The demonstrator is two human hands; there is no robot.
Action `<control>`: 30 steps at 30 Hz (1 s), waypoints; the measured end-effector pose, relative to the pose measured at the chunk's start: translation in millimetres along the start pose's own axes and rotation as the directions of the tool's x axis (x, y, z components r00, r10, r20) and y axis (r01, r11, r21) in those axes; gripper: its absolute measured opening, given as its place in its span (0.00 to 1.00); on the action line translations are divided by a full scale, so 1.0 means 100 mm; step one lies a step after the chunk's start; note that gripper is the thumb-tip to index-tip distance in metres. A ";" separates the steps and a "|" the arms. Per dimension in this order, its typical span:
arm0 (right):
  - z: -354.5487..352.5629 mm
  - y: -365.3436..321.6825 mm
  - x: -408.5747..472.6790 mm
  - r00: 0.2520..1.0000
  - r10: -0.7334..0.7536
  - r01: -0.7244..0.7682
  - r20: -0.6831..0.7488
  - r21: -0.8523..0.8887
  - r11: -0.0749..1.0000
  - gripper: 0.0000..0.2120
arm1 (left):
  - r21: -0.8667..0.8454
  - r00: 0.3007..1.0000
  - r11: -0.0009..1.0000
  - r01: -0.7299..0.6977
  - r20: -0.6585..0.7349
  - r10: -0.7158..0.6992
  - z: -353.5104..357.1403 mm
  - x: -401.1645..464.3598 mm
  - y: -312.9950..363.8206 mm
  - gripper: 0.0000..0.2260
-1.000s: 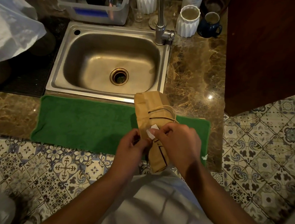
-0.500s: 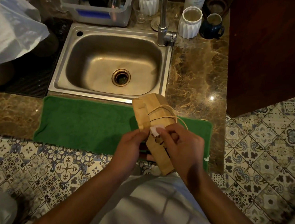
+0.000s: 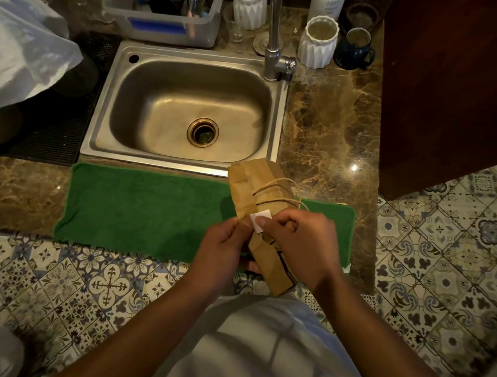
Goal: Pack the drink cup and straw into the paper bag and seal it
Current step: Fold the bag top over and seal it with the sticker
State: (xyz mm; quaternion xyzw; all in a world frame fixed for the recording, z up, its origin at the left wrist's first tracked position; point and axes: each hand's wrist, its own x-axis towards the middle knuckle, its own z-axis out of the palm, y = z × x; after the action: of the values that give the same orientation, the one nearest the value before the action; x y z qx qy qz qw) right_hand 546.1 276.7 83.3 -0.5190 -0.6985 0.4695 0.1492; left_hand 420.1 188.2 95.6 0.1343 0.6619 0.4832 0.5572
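A brown paper bag (image 3: pixel 259 186) with twine handles lies tilted over the right part of a green towel (image 3: pixel 150 210), its top folded over. My left hand (image 3: pixel 221 254) grips the bag's left side from below. My right hand (image 3: pixel 299 240) is closed over the bag's middle, its thumb pressing a small white sticker (image 3: pixel 261 222) at the fold. Neither the drink cup nor the straw is visible; whatever the bag holds is hidden.
A steel sink (image 3: pixel 188 112) with a tap (image 3: pixel 273 41) lies behind the towel. White ribbed cups (image 3: pixel 318 42), a blue mug (image 3: pixel 355 48) and a plastic tub (image 3: pixel 166 9) stand at the back. A dark wooden cabinet (image 3: pixel 457 85) rises at right, a white plastic bag (image 3: pixel 20 45) at left.
The bag has been raised slightly and tilted more upright in both hands. The white sticker stays pinched at the fold under my right thumb.
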 end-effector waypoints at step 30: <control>-0.07 0.06 0.18 0.998 -0.061 0.067 0.029 -0.381 0.922 0.28 | 0.420 0.964 0.884 -0.207 -0.069 0.258 0.00 0.19 -0.11 0.22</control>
State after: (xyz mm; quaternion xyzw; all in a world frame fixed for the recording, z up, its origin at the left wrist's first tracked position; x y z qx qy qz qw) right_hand 546.9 295.5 77.3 -0.5112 -0.7943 0.3236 0.0550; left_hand 417.5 196.7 75.4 0.2965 0.7603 0.4046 0.4127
